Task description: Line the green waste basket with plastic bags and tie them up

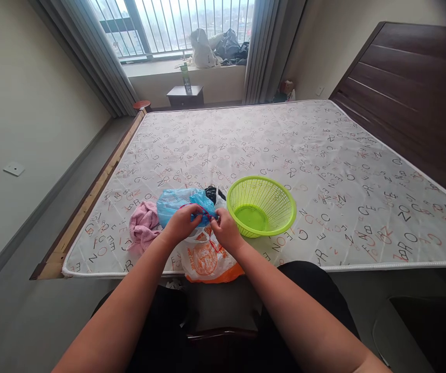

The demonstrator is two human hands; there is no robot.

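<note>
My left hand (184,221) and my right hand (226,228) meet above the near edge of the mattress, both with fingers pinched. Between them runs a thin dark red string (207,213), lying against the gathered part of a blue plastic bag (172,203). Its loose end hangs down over a white plastic bag with orange print (203,257), below my hands. A pink cloth (143,224) lies crumpled left of the blue bag. Just beyond my fingers is a black plastic bag (210,193). To the right of my right hand stands a lime-green plastic basket (290,210) with nothing inside.
The letter-printed mattress (304,150) fills the middle, with a dark headboard (405,77) at right and a wooden frame rail (91,199) at left. A small nightstand (176,92) with a green bottle (185,77) stands beyond, below the window.
</note>
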